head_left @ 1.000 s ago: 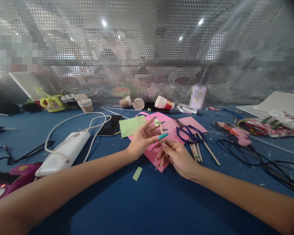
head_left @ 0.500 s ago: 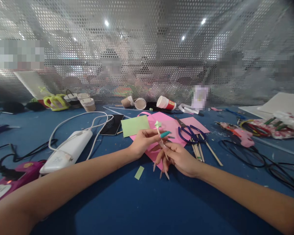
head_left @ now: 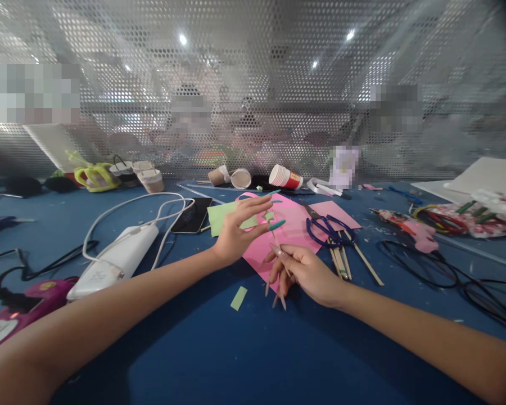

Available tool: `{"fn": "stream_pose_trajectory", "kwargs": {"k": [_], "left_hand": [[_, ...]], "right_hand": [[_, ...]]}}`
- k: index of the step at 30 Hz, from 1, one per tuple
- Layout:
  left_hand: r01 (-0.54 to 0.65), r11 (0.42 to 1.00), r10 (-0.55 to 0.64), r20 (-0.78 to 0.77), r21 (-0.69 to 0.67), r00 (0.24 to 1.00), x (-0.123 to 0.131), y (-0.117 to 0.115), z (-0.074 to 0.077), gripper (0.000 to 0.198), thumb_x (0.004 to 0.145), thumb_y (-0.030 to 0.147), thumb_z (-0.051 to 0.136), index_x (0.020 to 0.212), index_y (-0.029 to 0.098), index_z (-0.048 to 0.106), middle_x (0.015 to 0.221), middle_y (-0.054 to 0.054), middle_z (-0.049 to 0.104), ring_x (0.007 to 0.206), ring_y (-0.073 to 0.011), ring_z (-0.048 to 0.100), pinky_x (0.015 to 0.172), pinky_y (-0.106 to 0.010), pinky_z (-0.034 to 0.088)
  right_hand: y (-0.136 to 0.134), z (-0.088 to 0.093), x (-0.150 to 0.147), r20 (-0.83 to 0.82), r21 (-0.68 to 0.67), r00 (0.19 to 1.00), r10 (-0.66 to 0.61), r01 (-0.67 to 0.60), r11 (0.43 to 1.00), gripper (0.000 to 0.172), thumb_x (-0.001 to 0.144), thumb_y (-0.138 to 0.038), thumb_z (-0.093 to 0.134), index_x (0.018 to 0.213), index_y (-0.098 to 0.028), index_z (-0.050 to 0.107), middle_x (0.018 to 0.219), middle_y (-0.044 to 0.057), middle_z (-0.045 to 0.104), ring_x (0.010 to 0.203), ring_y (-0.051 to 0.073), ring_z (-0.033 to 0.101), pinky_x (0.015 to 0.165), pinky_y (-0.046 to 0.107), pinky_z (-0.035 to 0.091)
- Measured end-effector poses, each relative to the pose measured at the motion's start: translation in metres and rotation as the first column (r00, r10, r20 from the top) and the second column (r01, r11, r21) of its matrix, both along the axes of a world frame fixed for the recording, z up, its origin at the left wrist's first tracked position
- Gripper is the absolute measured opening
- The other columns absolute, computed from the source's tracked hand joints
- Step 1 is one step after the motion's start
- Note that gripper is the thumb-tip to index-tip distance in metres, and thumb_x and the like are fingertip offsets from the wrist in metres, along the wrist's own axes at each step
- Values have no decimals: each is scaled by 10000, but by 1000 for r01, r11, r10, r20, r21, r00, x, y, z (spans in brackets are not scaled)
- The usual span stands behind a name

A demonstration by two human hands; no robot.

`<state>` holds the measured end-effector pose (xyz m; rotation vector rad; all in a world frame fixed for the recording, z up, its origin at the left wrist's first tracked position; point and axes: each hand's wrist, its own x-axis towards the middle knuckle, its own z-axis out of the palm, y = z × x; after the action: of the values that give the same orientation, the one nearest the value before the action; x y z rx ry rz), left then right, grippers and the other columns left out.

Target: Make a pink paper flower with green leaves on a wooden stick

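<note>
My right hand pinches a thin stick between thumb and forefinger, its other fingers curled below. At the stick's upper end is a small pale green folded-paper piece. My left hand, with long teal nails, is open, its thumb and fingers apart around the green piece; I cannot tell whether it touches it. Beneath both hands lie pink paper sheets and a light green sheet, partly covered by my left hand. A small green paper strip lies on the table nearer to me.
Blue-handled scissors rest on the pink paper beside several wooden sticks. To the left are a phone, a white power bank with cable and a magenta glue gun. A pink glue gun with black cord lies right. Paper cups lie behind.
My left hand has let go of the stick, spreading its fingers and moving slightly left. My right hand keeps hold of the stick in nearly the same place.
</note>
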<state>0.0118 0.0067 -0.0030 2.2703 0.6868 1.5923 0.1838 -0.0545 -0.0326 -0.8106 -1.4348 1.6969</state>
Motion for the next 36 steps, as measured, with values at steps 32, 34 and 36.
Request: {"fn": "stream_pose_trajectory", "kwargs": {"k": [32, 34, 36], "left_hand": [[75, 931, 6, 222, -356, 975, 3, 8, -16, 187, 815, 325, 610, 819, 194, 476, 838, -3, 507, 718, -102, 561, 654, -240, 507], [11, 914, 14, 60, -405, 998, 3, 6, -16, 192, 799, 277, 607, 721, 181, 460, 764, 9, 487, 639, -89, 538, 577, -220, 488], [-53, 904, 26, -69, -425, 997, 3, 2, -14, 195, 799, 250, 577, 676, 179, 445, 671, 28, 471, 547, -76, 506, 500, -203, 451]], "right_hand": [[18, 4, 19, -263, -36, 960, -91, 84, 996, 314, 848, -478, 583, 965, -187, 600, 596, -32, 598, 499, 103, 586, 487, 230, 492], [28, 4, 28, -240, 18, 962, -128, 136, 991, 316, 856, -477, 573, 997, -195, 598, 535, -57, 540, 415, 82, 504, 395, 204, 405], [37, 3, 35, -228, 76, 960, -162, 183, 980, 307, 869, -475, 555, 1001, -201, 595, 500, -78, 486, 342, 56, 388, 343, 199, 306]]}}
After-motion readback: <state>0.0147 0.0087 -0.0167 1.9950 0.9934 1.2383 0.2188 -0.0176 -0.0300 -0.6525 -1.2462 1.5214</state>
